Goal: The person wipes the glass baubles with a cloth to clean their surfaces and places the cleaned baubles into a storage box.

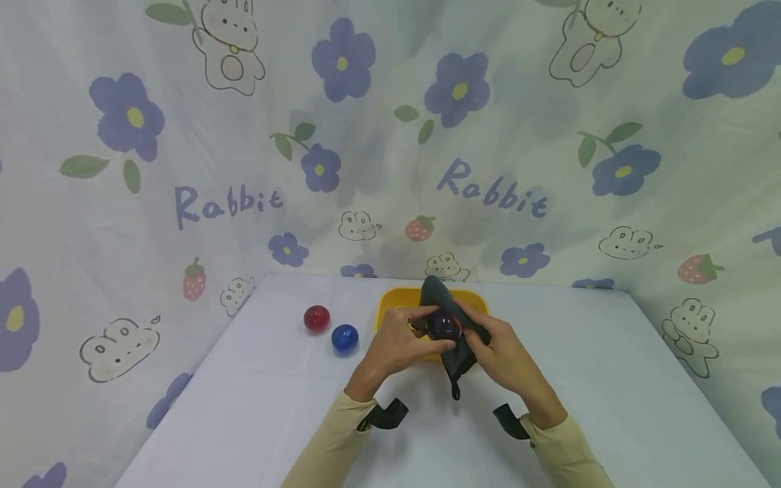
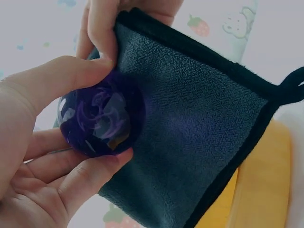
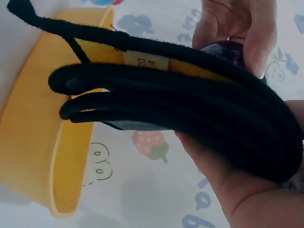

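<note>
A glossy purple ball is pinched between the thumb and fingers of my left hand, over the yellow container. The left wrist view shows pale swirls inside the ball. My right hand grips a folded dark grey cloth, which lies against the ball's far side. In the right wrist view the cloth shows several folded layers, a small label and a hanging loop. It hides part of the ball and some right-hand fingers.
Behind and below both hands stands a yellow container; the hands and cloth cover much of it, including its inside. Left of it, a red ball and a blue ball rest on the white table. A printed curtain borders the table.
</note>
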The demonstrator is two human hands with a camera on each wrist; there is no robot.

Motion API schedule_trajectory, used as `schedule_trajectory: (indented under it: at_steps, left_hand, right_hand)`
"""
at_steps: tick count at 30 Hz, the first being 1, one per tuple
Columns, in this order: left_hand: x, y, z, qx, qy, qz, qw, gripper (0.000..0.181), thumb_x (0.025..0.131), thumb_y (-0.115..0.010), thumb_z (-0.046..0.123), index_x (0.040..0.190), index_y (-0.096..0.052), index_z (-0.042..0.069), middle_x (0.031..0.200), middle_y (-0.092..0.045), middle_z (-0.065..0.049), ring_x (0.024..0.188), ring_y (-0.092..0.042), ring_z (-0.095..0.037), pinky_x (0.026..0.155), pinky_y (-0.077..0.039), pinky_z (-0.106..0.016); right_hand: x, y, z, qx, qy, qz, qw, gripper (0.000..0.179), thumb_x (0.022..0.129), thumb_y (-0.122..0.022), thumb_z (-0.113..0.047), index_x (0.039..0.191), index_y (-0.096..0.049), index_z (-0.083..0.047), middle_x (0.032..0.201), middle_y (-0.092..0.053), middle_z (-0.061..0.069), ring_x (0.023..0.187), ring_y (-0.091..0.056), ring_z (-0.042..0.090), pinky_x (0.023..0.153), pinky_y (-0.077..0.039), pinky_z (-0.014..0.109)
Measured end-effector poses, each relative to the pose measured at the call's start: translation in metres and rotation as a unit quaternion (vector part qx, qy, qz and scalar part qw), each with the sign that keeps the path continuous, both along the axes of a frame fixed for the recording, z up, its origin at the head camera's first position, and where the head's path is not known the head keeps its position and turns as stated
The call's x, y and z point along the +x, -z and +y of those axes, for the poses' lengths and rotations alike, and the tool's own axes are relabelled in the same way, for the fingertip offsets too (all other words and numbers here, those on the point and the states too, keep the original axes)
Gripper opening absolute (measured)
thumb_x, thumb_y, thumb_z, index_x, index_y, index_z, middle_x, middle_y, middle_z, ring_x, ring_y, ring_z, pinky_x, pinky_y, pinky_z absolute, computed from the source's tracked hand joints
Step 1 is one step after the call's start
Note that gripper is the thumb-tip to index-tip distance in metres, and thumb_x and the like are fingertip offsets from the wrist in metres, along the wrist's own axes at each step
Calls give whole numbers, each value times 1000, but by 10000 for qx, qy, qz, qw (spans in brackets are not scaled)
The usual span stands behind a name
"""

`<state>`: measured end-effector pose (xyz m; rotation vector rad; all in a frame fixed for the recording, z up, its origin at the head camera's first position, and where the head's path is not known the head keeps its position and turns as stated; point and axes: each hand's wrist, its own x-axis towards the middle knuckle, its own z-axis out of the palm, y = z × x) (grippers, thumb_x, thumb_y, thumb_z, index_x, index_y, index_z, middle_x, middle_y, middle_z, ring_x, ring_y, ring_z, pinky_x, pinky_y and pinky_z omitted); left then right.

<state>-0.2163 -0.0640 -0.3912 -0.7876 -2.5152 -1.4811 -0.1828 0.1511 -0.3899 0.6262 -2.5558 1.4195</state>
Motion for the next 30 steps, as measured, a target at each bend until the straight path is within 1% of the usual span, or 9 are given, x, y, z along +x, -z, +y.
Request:
schedule_trajectory:
  at_steps: [2,4,6,8,14,20,24,27,30]
  left_hand:
    - [0,0,0,170,43,-132,9998,59,79,-91,29,128,-72,1,117,-77,-17,92,-78,-30,75,-64,-25]
    - [1,-1,0,350,76,-256,9990,59,79,-91,27,129,-71,1,120,-75,-20,95,-79,-33,75,-64,-23]
    - [1,-2,1,529,91,-358,9979,59,79,-91,24,130,-71,1,123,-74,-21,97,-79,-34,74,-64,-24]
    - [0,-2,1,681,96,-412,9968,59,79,-90,23,130,-70,2,125,-73,-20,100,-78,-34,75,-65,-25]
    - [-4,3,3,974,44,-455,9942,58,81,-90,24,132,-70,5,131,-72,-14,114,-74,-30,85,-65,-32]
    - [-6,6,3,1039,-276,-669,9920,58,81,-89,30,133,-71,13,133,-72,-7,121,-70,-28,96,-62,-41]
    - [-7,7,3,1090,-380,-674,9910,63,81,-89,31,138,-67,13,133,-72,-9,124,-69,-31,101,-59,-52]
    - [-7,7,3,1101,-411,-654,9909,68,81,-89,31,141,-64,12,134,-72,-10,123,-69,-33,100,-60,-51]
    - [-7,7,2,1024,-445,-702,9913,66,80,-90,34,138,-67,14,131,-74,-7,119,-71,-29,98,-62,-43]
  right_hand:
    - [-1,1,0,-67,-14,-27,10000,53,104,-52,-3,155,-48,-14,134,-65,21,80,-60,14,63,-51,23]
    - [-2,2,0,-117,-6,-45,9999,52,105,-52,-5,156,-47,-12,142,-62,22,93,-66,19,72,-55,24]
    - [-2,3,0,-152,21,-61,9999,52,105,-53,-6,156,-46,-12,147,-59,22,106,-67,23,82,-58,27]
    - [-2,3,0,-177,57,-83,9998,53,105,-54,-7,157,-45,-13,149,-58,22,113,-68,25,88,-60,30]
    - [-1,1,0,-189,183,-70,9996,54,103,-57,-7,156,-45,-9,148,-58,23,117,-68,28,90,-61,33]
    - [1,-1,-3,-224,226,-87,9995,56,102,-59,-6,156,-44,-4,148,-58,23,119,-69,30,91,-61,32]
    - [2,-1,-3,-192,287,-71,9994,55,102,-59,-6,155,-44,-4,148,-58,23,119,-68,30,90,-61,32]
    - [3,-2,-3,-174,325,-65,9993,55,102,-58,-5,155,-45,-4,147,-59,24,115,-69,28,87,-61,30]
    - [5,-3,-4,-189,365,-41,9991,54,102,-58,-4,154,-46,-4,145,-60,25,106,-69,24,79,-60,25]
